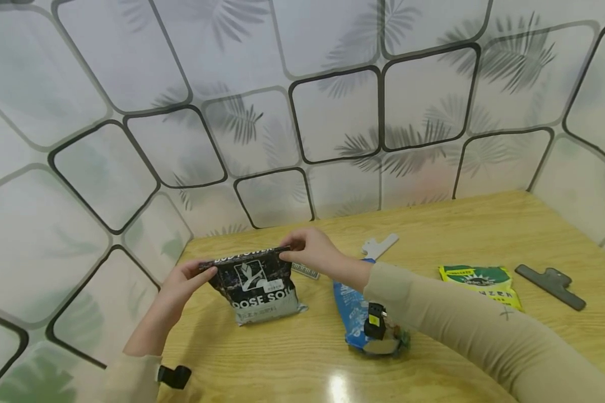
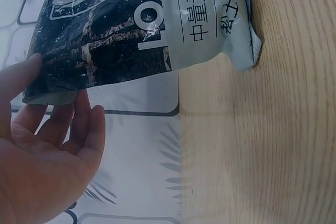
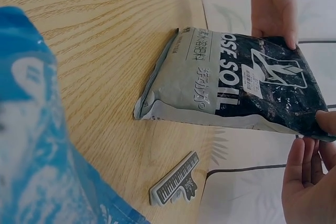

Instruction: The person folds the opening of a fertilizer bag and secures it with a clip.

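A black and grey soil bag with "LOOSE SOIL" lettering is held upright by its top edge, which looks folded over in the head view. My left hand pinches the top left corner, thumb in front and fingers behind. At the top right corner, my right hand pinches the same edge. The right wrist view shows both hands on the bag. Its base is at the tabletop; whether it bears on the wood I cannot tell. Behind the bag lies a grey patterned clip, partly hidden in the head view.
A blue bag stands under my right forearm, which partly covers it. Behind it lies a white clip. Farther right are a green and yellow packet and a dark grey clip. Patterned walls border the wooden table.
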`<move>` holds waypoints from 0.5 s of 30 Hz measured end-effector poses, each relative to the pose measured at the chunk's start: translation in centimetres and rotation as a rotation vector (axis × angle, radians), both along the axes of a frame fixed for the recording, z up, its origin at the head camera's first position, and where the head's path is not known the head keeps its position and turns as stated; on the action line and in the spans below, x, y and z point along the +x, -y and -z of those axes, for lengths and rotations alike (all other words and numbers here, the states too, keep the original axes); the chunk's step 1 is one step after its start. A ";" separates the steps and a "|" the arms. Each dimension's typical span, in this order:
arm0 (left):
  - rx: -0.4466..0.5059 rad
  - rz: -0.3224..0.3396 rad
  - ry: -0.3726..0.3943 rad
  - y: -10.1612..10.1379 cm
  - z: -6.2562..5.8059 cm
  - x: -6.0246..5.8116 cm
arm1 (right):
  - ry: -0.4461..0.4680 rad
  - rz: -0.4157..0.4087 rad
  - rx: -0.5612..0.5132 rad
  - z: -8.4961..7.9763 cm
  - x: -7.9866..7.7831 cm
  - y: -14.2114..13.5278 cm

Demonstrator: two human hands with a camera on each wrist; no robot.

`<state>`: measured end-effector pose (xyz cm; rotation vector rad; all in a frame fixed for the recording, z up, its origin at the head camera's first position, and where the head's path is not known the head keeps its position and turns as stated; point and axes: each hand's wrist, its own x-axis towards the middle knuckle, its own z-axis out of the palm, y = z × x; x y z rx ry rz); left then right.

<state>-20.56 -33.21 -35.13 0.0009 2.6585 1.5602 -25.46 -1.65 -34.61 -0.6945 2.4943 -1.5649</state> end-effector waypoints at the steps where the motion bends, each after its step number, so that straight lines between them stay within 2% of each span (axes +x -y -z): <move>1: 0.000 0.001 0.000 0.0 0.0 0.0 | -0.001 0.001 0.002 0.0 0.0 0.0; 15: -0.017 0.014 -0.026 0.3 0.3 -0.1 | 0.007 -0.012 -0.005 0.3 0.1 -0.1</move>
